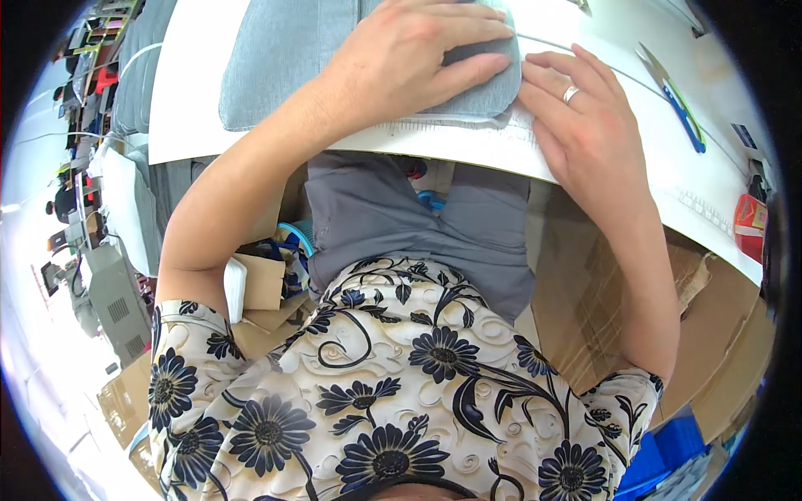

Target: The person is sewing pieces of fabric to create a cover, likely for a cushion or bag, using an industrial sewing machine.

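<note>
A grey-blue fabric piece [284, 67] with rounded corners and a lengthwise seam lies on the white table [196, 108], close to its near edge. Pale layers show beneath its near edge. My left hand [413, 54] rests on the right part of the fabric, palm down, thumb and fingers stretched to the right. Just beyond the fabric's right edge, my right hand [585, 117] lies on the table with fingers spread, a ring on one of them. Its fingertips are at the fabric's edge; whether they touch it is hard to tell.
Blue-and-green-handled scissors [681, 104] lie right of my right hand. A red box [750, 224] stands at the table's right end. Grey fabric [138, 75] is stacked at the left. Cardboard [585, 292] and a blue bin [668, 451] are below the table.
</note>
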Demonstrator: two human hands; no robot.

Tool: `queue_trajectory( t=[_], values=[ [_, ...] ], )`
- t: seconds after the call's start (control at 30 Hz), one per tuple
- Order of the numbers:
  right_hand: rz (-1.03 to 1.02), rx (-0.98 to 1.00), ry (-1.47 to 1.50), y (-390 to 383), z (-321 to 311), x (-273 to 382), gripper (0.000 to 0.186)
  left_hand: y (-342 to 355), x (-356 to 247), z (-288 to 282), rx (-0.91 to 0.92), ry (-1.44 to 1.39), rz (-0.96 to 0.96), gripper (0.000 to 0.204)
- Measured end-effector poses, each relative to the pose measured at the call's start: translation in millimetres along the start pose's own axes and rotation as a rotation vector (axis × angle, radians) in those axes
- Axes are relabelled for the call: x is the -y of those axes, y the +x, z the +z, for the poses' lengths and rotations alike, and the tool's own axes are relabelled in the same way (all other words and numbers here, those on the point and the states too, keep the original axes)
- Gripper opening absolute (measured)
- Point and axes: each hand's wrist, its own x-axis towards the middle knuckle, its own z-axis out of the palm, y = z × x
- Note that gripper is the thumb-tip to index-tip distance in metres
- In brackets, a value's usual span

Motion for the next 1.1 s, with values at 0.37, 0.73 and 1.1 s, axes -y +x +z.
queue_trajectory(
  t=[0.37,0.73,1.1],
  values=[
    [0.036,-0.028,-0.156,5.1,-3.4,5.6,0.017,12.3,-0.1,0.9,-0.069,0.071,0.081,0.032],
    [0.038,-0.028,-0.195,7.9,-7.5,22.9,0.021,-17.9,-19.5,17.9,-0.180,0.268,0.011,0.028],
    [-0.076,0.058,-0.269,33.1,-17.0,7.0,0.019,1.2,7.7,8.2,-0.192,0.225,0.066,0.029]
  ],
)
